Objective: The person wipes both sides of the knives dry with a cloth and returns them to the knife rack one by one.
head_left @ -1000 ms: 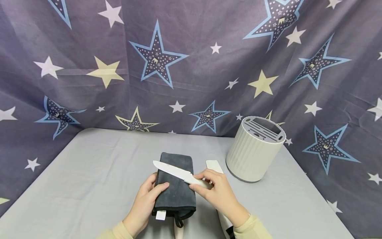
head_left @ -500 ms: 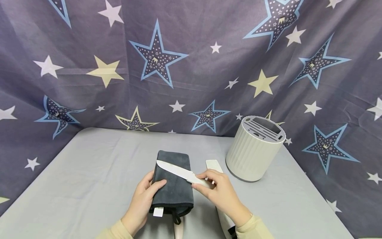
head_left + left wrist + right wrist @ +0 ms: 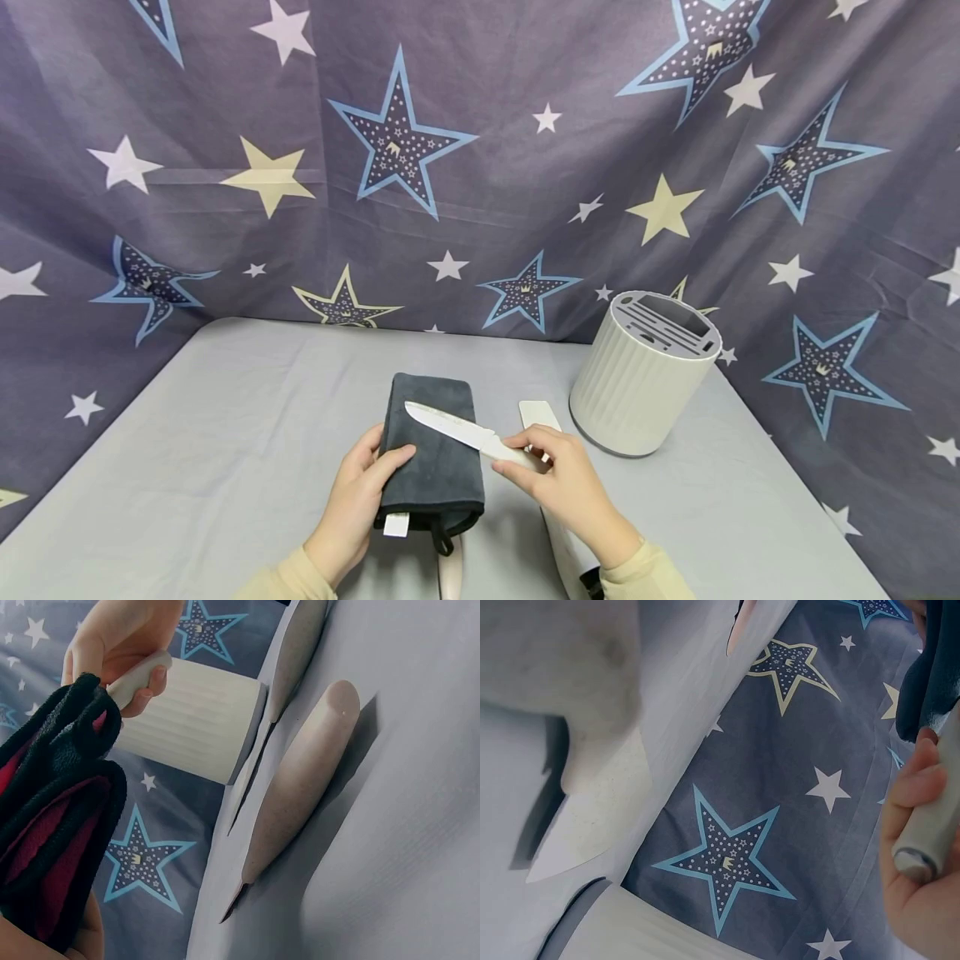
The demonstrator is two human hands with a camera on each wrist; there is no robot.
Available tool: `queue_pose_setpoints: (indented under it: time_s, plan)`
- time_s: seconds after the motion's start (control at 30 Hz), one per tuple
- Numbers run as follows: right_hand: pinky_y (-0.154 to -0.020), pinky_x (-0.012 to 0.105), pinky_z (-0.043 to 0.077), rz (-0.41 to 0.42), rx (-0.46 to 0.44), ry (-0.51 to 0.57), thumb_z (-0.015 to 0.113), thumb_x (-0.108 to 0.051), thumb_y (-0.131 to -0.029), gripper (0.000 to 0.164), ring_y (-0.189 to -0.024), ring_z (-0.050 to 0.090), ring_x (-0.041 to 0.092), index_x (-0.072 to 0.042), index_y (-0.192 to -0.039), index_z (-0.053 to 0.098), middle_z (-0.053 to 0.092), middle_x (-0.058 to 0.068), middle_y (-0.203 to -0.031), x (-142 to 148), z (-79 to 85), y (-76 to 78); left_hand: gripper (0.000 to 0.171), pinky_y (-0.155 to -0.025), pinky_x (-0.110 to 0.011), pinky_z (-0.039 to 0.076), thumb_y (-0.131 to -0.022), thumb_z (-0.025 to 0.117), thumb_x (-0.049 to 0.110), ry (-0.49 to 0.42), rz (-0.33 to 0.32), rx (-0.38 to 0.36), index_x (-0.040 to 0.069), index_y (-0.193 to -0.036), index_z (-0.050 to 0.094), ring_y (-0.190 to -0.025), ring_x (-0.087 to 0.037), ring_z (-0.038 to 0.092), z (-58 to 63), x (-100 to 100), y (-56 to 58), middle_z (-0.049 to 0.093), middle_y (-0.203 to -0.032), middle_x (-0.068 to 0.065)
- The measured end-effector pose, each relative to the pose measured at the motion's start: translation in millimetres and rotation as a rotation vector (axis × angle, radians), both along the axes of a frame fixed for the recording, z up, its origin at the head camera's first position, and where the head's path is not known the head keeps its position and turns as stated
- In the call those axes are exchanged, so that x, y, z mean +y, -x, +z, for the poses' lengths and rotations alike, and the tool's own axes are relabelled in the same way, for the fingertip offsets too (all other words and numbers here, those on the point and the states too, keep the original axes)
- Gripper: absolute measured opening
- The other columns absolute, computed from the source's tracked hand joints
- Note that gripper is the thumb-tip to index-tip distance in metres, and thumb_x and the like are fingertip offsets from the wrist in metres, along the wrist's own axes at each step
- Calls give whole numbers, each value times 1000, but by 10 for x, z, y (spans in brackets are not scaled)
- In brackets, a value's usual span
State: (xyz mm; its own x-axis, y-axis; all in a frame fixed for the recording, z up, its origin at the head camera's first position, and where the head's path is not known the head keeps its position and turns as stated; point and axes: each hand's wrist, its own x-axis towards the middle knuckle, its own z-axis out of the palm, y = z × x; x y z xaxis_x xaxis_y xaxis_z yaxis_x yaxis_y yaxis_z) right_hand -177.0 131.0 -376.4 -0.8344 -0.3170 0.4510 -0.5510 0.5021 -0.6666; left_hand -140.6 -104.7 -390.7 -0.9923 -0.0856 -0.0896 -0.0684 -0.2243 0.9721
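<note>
My left hand grips a folded dark grey cloth by its left side, thumb on the front face. The cloth has black edging, a white tag and a hanging loop; red inner folds show in the left wrist view. In my right hand, thumb and fingers pinch the pale handle of a white-bladed knife. Its blade points up and left across the front of the cloth. Whether the blade touches the cloth, I cannot tell. Most of the right hand's grip shows in the right wrist view, around the knife handle.
A ribbed cream knife block with slots in its top stands at the table's back right. A pale-handled knife lies under the cloth. Another, wide-bladed knife lies below the right hand. A star-patterned curtain hangs behind the table.
The right hand has drawn the knife to the right, so its tip sits further in over the cloth. The left hand and cloth have shifted slightly up and left.
</note>
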Motion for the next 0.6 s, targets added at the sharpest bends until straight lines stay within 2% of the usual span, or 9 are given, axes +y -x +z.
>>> queue_pose_setpoints:
  time_s: [0.27,0.47,0.6]
  plan:
    - [-55,19,40,-8,-23,-12,84,-17,-75,15,-61,46,2,-15,-87,75,67,-8,-75,41,0,1,37,-70,-29,58,-95,55,11,-13,16,19,0,-131,51,-78,-14,71,6,-23,4,71,-99,1]
    - [-55,18,40,-27,-114,-43,83,-20,-77,15,-62,46,3,-15,-88,75,61,-7,-70,66,14,-12,38,-71,-28,58,-96,54,11,-15,17,21,0,-132,49,-78,-14,71,5,-44,16,71,-100,1]
    - [-54,19,39,-17,-120,-62,83,-21,-78,14,-63,46,2,-15,-88,74,62,-7,-72,83,18,-14,39,-72,-28,59,-97,54,13,-11,23,18,1,-134,48,-80,-14,72,15,-61,28,70,-102,0]
